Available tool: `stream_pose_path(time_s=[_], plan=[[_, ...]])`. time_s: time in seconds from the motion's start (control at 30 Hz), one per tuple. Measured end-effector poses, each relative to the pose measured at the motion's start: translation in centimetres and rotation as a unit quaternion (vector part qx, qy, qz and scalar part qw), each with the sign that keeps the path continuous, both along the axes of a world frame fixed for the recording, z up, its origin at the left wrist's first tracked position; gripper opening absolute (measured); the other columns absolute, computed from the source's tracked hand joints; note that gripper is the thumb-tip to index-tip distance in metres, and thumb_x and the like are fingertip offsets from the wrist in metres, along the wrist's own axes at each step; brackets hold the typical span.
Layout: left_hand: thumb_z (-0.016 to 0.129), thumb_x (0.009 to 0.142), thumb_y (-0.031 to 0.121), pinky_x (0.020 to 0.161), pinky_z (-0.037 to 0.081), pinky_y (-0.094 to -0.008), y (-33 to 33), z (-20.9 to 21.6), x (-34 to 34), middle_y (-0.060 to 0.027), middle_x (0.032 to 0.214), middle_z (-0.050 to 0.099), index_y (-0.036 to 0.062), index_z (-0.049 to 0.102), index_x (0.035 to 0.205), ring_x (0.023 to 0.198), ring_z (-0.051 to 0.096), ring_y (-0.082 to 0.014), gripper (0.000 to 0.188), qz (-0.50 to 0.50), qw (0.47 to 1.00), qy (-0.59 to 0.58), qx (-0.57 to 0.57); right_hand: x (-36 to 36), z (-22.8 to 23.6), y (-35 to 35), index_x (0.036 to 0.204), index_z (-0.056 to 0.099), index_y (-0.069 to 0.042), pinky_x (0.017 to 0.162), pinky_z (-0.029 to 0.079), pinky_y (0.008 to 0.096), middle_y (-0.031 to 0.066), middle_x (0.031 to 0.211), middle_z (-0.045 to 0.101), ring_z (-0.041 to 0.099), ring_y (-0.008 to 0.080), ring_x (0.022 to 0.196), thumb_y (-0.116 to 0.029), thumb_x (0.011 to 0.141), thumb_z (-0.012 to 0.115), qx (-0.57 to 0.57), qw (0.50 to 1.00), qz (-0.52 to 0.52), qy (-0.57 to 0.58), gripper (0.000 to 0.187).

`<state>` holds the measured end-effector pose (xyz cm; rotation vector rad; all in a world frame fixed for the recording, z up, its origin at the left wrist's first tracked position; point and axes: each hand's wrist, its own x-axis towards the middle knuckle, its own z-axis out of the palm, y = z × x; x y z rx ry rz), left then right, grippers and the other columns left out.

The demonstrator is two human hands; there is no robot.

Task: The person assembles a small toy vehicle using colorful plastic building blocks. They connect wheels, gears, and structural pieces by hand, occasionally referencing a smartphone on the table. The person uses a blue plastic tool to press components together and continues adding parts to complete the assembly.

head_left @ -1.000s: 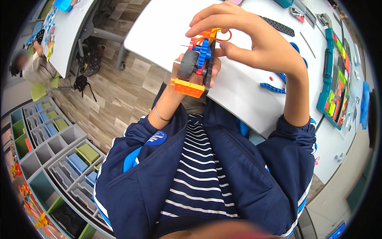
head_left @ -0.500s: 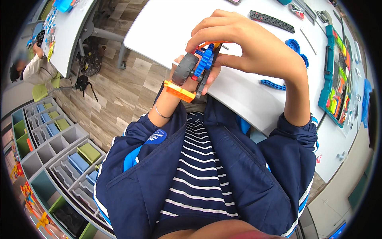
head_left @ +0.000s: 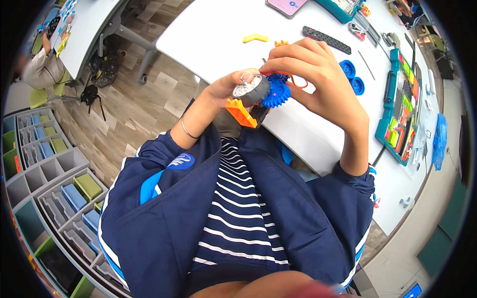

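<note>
Over the near table edge, my left hand (head_left: 224,90) grips a building-block model from the left. A grey tyre with a white hub (head_left: 250,90) is on its left side, beside blue gears (head_left: 276,92). An orange brick (head_left: 241,113) and a black beam (head_left: 259,113) are at its lower end. My right hand (head_left: 320,74) reaches over from the right, thumb and fingers closed around the model's upper right side. A thin orange curved strip (head_left: 298,82) shows between those fingers; part of it is hidden.
On the white table (head_left: 198,44) lie a yellow bent beam (head_left: 255,37), a black plate (head_left: 327,39), blue wheels (head_left: 353,77) and a phone (head_left: 288,6). A teal parts case (head_left: 390,107) stands right. Drawer units (head_left: 54,174) are left; another person (head_left: 36,69) sits far left.
The model has turned, so the wheel's white hub and the blue gear's face now show. My right hand has moved slightly lower. A yellow bent beam and the phone have come into fuller view.
</note>
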<state>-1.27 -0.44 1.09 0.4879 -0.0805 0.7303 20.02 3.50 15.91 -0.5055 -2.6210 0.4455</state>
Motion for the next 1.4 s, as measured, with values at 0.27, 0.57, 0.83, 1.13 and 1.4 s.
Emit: stream_pose_path(time_s=[0.27,0.57,0.83,1.13,1.4], plan=[[0.072,0.086,0.041,0.089,0.058,-0.0354,0.8,5.4,0.3,-0.015,0.113,0.068,-0.0077,0.053,0.129,0.105,0.068,-0.0188,0.067,-0.052,0.972,0.168,0.156,2.6,1.5,-3.8,0.114,0.071,-0.015,0.092,0.042,0.0382,0.0016,0.113,0.067,0.059,0.0251,0.105,0.002,0.062,0.074,0.108,0.993,-0.048,0.032,0.054],[0.073,0.088,0.028,0.097,0.054,-0.0329,-0.2,10.6,0.2,-0.0167,0.126,0.062,-0.0075,0.04,0.144,0.112,0.065,-0.0192,0.074,0.021,0.894,0.401,0.198,2.9,2.3,-5.0,0.137,0.061,-0.021,0.097,0.043,0.0417,0.0045,0.121,0.063,0.058,0.0272,0.112,0.005,0.067,0.072,0.134,0.987,-0.076,0.04,0.076],[0.071,0.092,0.029,0.074,0.063,-0.0276,-1.0,10.0,-0.3,-0.0152,0.115,0.068,-0.0064,0.047,0.137,0.097,0.071,-0.0166,0.063,0.098,0.86,0.465,0.187,5.1,1.1,-1.9,0.132,0.062,-0.016,0.101,0.045,0.0414,0.0082,0.122,0.061,0.056,0.0295,0.115,0.002,0.079,0.068,0.111,0.983,-0.142,0.037,0.057],[0.073,0.091,0.025,0.075,0.062,-0.0301,1.3,6.8,-0.9,-0.0169,0.11,0.07,-0.0062,0.048,0.137,0.093,0.072,-0.0201,0.061,0.204,0.849,0.47,0.13,4.7,-6.5,8.0,0.128,0.062,-0.01,0.099,0.047,0.0402,0.0164,0.12,0.06,0.056,0.0335,0.115,-0.011,0.088,0.067,-0.015,0.967,-0.255,0.02,0.04],[0.079,0.088,0.022,0.073,0.061,-0.0296,3.5,4.1,-2.3,-0.0171,0.115,0.069,-0.0025,0.047,0.137,0.1,0.07,-0.0208,0.064,0.297,0.832,0.458,0.103,0.1,-11.0,12.9,0.129,0.064,-0.019,0.103,0.043,0.0441,0.0159,0.131,0.05,0.047,0.0351,0.123,-0.014,0.09,0.066,0.13,0.94,-0.316,0.024,0.039]])
